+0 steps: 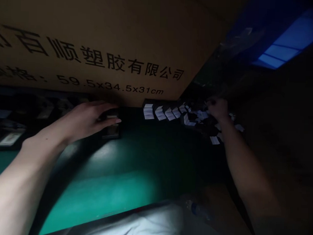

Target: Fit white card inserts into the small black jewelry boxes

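Here, my left hand (109, 113) arches over small dark box (111, 131) on green desk (118, 184), thumb and fingers spread; likely light, stiff; I'd pinch side edges. Right hand (218, 107) by white pieces (202, 114): grip too dim, can't tell.

Through one head-worn camera I look forward and down over a green tabletop (113, 188), close in, the left hand (87, 119) and right hand (218, 107) flanking mid-frame; a printed carton (105, 30) walls off the upper view, pale cloth (153, 222) the lower edge.
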### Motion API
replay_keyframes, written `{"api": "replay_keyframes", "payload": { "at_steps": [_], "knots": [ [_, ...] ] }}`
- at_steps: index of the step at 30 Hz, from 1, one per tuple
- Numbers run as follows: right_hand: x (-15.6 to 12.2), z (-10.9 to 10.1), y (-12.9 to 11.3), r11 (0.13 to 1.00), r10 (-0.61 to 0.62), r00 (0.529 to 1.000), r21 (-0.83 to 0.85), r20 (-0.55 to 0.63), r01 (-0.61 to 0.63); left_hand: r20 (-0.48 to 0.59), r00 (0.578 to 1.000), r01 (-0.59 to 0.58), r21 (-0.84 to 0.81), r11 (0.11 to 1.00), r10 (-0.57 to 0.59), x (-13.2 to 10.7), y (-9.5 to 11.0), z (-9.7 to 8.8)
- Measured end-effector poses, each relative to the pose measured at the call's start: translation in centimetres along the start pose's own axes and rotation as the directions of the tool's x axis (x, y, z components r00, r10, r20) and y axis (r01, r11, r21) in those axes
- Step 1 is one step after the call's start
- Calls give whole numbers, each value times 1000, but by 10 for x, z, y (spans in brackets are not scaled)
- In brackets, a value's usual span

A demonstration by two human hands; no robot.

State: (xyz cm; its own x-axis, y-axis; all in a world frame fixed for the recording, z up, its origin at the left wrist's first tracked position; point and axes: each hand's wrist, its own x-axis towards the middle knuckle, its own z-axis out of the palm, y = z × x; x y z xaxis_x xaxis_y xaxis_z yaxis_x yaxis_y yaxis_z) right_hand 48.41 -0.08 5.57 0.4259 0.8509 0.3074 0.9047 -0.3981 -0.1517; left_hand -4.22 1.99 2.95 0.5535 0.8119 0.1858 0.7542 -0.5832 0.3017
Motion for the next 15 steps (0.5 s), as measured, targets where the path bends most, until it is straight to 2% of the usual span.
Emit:
{"api": "replay_keyframes", "payload": {
  "at_steps": [2, 4, 6, 10, 15],
  "knots": [
    [-7, -3, -3, 1000, -16, 996, 11, -92, 17, 46, 995, 93, -5, 996, -93, 0, -5, 0],
    [-15, -5, -8, 998, -54, 990, 9, -128, 56, 91, 982, 170, -30, 985, -167, 1, -9, 1],
    [-24, -4, -13, 994, -112, 992, -11, -53, 112, 123, 971, 212, -59, 976, -203, 1, -11, 3],
    [-34, 7, -17, 979, -178, 962, -57, 206, 193, 109, 973, 211, -75, 975, -203, 3, -7, 9],
    [-28, 27, -12, 941, -151, 930, -241, 334, 239, 63, 985, 168, -113, 979, -161, 2, 2, 12]
  ]
}}
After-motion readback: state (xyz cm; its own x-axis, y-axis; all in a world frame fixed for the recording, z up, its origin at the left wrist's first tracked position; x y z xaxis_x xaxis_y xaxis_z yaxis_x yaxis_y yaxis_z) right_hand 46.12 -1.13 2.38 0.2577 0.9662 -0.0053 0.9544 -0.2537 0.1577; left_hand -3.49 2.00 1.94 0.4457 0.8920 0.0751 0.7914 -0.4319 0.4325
